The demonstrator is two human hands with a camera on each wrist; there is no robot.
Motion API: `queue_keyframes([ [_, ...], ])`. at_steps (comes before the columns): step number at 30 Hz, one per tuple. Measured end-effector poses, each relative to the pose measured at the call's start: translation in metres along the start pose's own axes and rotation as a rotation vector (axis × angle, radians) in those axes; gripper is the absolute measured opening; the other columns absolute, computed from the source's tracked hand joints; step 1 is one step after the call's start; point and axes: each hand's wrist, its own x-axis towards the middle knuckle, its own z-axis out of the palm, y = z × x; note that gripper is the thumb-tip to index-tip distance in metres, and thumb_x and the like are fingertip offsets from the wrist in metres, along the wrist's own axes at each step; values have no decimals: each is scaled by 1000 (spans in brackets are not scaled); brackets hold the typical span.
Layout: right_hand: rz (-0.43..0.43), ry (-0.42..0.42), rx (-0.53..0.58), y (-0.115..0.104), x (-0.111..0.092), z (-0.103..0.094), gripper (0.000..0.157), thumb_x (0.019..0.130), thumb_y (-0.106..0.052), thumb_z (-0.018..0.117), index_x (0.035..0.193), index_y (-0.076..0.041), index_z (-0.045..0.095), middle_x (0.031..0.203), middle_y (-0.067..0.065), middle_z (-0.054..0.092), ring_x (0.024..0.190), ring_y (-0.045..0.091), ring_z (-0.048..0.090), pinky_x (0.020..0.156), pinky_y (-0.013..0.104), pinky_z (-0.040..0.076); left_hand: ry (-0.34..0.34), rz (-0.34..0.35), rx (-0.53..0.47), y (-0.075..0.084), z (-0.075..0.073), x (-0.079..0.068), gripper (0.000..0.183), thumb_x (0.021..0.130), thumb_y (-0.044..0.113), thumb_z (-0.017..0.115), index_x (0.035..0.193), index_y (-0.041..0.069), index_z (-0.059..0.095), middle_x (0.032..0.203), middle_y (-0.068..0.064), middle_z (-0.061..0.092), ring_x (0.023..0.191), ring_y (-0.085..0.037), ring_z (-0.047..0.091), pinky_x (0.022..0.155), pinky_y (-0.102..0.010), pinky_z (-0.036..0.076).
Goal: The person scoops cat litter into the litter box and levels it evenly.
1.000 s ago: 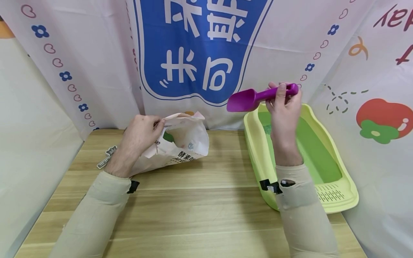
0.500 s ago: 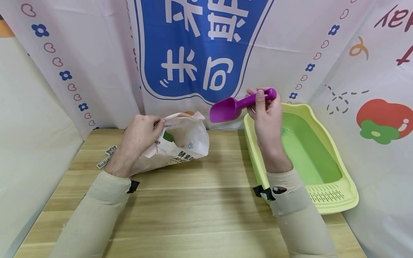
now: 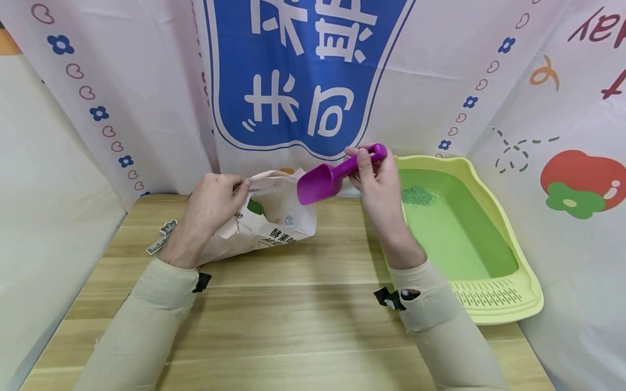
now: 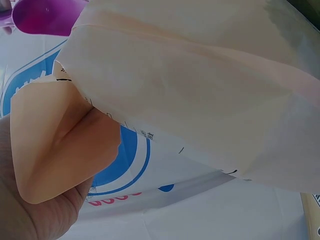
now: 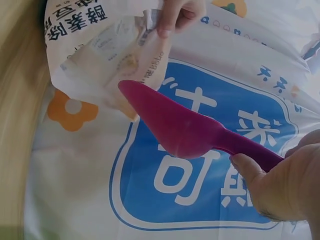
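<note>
My right hand (image 3: 383,195) grips the handle of a purple scoop (image 3: 320,183), its bowl hanging over the right edge of a printed paper bag's mouth. In the right wrist view the scoop (image 5: 175,125) shows from its underside, thumb along the handle. My left hand (image 3: 210,212) pinches the bag's (image 3: 293,217) upper left rim and holds the mouth open. Something green shows inside the bag. Seen from the left wrist, a folded flap of the bag (image 4: 65,145) lies against my fingers. To the right stands a yellow-green litter box (image 3: 528,293) with a small heap of green granules (image 3: 418,196).
A small grey cat-shaped comb-like item (image 3: 163,238) lies left of my left forearm. The wooden table (image 3: 293,320) meets a printed cloth backdrop (image 3: 166,108) at its back edge. Pale walls stand on both sides.
My right hand has carried the scoop leftward and down from above the litter box to the bag's mouth. The granules in the box have come into view. My left hand stays put.
</note>
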Motion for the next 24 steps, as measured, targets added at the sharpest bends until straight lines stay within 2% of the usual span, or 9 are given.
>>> queue_keyframes([
  [6, -8, -27, -49, 12, -3, 12, 43, 109, -42, 53, 136, -8, 52, 140, 12, 70, 130, 27, 66, 108, 39, 57, 5, 7, 6, 0, 0, 0, 32, 108, 29, 56, 99, 8, 78, 75, -10, 72, 55, -20, 58, 47, -32, 42],
  [13, -20, -36, -101, 30, -5, 26, 40, 109, -39, 55, 133, -6, 54, 134, 10, 73, 117, 23, 69, 105, 42, 60, 8, 13, 14, -1, 1, 0, 31, 108, 28, 57, 99, 7, 78, 77, -10, 73, 57, -21, 59, 49, -32, 44],
  [20, -51, -61, -120, 47, -9, 39, 39, 108, -39, 57, 130, -6, 57, 134, 15, 72, 124, 29, 71, 106, 50, 59, 0, 9, 10, -1, 1, 0, 31, 108, 29, 57, 101, 7, 78, 78, -11, 74, 58, -21, 60, 49, -32, 45],
  [24, -52, -66, -130, 53, -11, 46, 35, 108, -37, 58, 127, -8, 58, 132, 13, 72, 126, 30, 70, 106, 46, 59, -3, 5, -1, -1, 1, 0, 31, 108, 28, 57, 102, 7, 78, 80, -11, 75, 58, -20, 61, 49, -32, 46],
])
